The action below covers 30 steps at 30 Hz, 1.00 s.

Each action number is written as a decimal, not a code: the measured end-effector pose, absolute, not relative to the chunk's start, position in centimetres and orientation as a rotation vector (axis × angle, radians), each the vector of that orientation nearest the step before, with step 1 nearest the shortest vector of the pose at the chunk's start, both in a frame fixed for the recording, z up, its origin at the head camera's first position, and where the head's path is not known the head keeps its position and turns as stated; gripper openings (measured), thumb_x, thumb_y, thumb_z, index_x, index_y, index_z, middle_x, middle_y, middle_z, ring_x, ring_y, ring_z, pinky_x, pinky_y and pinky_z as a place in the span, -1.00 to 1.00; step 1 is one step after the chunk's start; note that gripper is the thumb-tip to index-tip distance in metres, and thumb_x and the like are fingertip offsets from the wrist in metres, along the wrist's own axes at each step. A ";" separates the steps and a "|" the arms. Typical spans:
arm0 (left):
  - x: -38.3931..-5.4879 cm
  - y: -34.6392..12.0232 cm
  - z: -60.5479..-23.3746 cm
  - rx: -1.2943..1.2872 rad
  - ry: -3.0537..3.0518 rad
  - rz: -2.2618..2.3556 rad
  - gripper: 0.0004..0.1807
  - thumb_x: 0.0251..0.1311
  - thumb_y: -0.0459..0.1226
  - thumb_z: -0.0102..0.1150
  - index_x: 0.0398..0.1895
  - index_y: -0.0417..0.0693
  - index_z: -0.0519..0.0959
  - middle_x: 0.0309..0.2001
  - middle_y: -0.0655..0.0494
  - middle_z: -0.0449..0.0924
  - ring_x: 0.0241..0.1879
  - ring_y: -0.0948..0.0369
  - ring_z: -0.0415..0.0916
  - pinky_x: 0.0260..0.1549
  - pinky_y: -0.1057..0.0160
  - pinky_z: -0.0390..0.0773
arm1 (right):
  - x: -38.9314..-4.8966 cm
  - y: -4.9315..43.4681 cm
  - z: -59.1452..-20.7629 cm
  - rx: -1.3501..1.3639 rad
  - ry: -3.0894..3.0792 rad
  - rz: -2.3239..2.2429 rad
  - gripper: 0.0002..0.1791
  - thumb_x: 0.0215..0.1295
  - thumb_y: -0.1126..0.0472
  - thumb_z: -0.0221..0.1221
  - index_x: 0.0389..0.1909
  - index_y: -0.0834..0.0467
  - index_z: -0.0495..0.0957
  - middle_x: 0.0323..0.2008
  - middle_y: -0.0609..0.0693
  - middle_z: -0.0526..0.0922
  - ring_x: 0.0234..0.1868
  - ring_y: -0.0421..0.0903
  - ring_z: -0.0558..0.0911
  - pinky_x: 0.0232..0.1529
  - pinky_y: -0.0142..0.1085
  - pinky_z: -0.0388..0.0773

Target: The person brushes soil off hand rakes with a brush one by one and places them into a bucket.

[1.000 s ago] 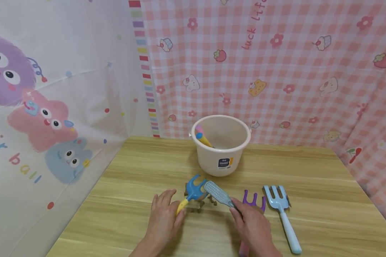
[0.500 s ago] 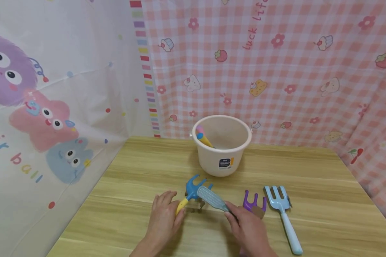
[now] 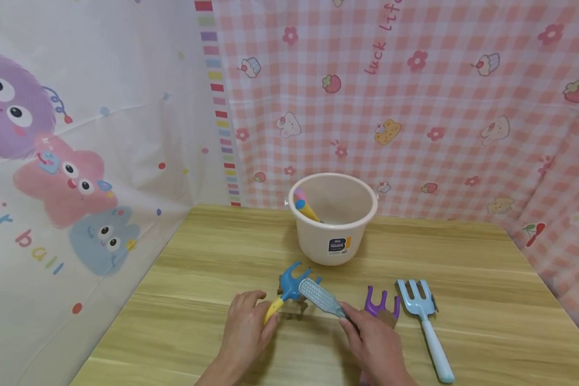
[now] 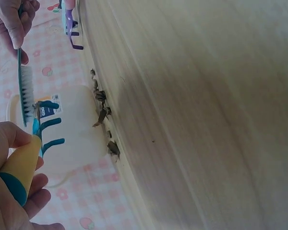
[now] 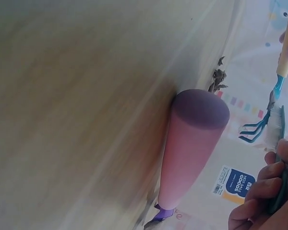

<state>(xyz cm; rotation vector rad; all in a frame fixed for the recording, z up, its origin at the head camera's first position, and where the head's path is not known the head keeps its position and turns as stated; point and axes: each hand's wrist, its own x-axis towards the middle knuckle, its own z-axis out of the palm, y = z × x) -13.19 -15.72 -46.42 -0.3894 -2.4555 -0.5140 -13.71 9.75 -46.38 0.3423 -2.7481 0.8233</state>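
Note:
My left hand [image 3: 243, 335] grips the yellow handle of a small blue garden rake [image 3: 289, 285], its tines pointing away and held above the table. In my right hand [image 3: 377, 343] is a scrubbing brush [image 3: 322, 298] with a pale teal back. Its white bristles [image 4: 26, 88] face down onto the rake head, as the left wrist view shows. Below the rake, brown dirt crumbs [image 4: 102, 112] lie on the wooden tabletop. A purple rake [image 3: 377, 305] with a pink handle [image 5: 192, 153] lies partly hidden under my right hand, with a brown patch on its head.
Farther right lies a light blue garden fork [image 3: 421, 305] with a dark clump at its tines. A cream bucket [image 3: 332, 244] stands behind the rake, with yellow and pink handles [image 3: 307, 209] showing inside. Printed curtains [image 3: 318, 107] hang at the table's back and sides.
The brush has slid left across the blue rake's head, then back slightly to the right. My right hand shifted with it, uncovering more of the purple rake's head. The left hand stays nearly still.

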 end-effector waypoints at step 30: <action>-13.2 -15.8 -46.5 -0.397 -2.421 -0.474 -0.83 -0.05 -0.30 0.42 -0.40 -0.21 0.68 -0.15 -0.13 0.64 -0.10 -0.05 0.57 -0.02 -0.07 0.50 | -13.5 9.4 -46.4 0.379 -2.766 0.838 -0.63 0.35 0.09 0.25 0.16 -0.05 0.62 -0.47 -0.29 0.53 -0.60 -0.36 0.34 -0.58 -0.37 0.30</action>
